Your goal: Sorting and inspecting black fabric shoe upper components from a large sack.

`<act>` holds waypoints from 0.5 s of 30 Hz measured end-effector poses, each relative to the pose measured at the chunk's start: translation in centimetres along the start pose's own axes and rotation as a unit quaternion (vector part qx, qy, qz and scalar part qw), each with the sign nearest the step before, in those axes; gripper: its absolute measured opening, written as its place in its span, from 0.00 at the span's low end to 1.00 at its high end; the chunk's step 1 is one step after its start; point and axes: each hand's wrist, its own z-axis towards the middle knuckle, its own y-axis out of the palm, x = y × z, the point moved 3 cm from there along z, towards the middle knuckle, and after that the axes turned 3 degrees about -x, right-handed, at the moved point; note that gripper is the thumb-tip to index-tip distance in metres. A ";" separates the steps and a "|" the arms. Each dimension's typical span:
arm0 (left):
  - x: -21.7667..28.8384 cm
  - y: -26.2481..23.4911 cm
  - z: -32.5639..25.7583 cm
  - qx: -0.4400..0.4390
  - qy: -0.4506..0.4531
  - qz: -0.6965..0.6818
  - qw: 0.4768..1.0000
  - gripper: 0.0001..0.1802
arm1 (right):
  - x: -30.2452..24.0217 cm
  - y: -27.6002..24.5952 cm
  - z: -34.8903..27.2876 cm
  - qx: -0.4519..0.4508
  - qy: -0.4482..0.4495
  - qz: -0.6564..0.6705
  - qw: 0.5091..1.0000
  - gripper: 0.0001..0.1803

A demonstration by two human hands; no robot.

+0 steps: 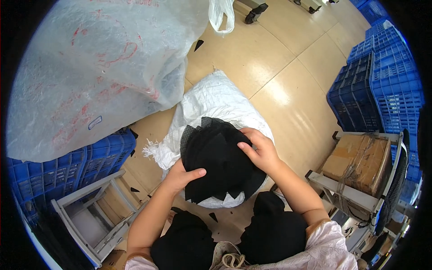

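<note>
At frame centre both hands grip a stack of black mesh pieces [216, 157] over a white woven sack [211, 99] — left hand [180, 176] beneath with thumb clamped on top, right hand [260, 150] fingers curled over its right edge. This looks like sorting; next likely calls for separating one piece. Bare floor [270, 67] lies open toward upper right; blue crates [378, 81] crowd the right edge.

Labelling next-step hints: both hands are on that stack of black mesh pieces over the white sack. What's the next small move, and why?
Probably peel the top piece off with the right hand. Its fingers rest on the upper face of the black mesh stack, while the left hand supports the stack from below with its thumb clamped on top. The stack is fanned, its edges offset, above the white sack.
</note>
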 end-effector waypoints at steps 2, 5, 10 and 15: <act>0.0 0.1 0.0 -0.005 0.007 0.002 1.000 0.37 | 0.0 0.4 -0.1 -0.007 0.042 0.031 0.999 0.12; 0.3 0.3 0.1 -0.024 0.040 0.046 0.998 0.39 | -0.1 0.7 -0.1 -0.013 0.046 0.013 0.999 0.11; 0.8 0.7 0.0 -0.024 0.098 0.168 0.981 0.37 | -0.4 1.4 0.0 -0.020 0.043 0.027 0.999 0.12; 0.9 0.8 -0.5 -0.012 0.067 0.216 0.974 0.32 | -0.7 1.2 -0.1 0.006 0.044 0.112 0.993 0.25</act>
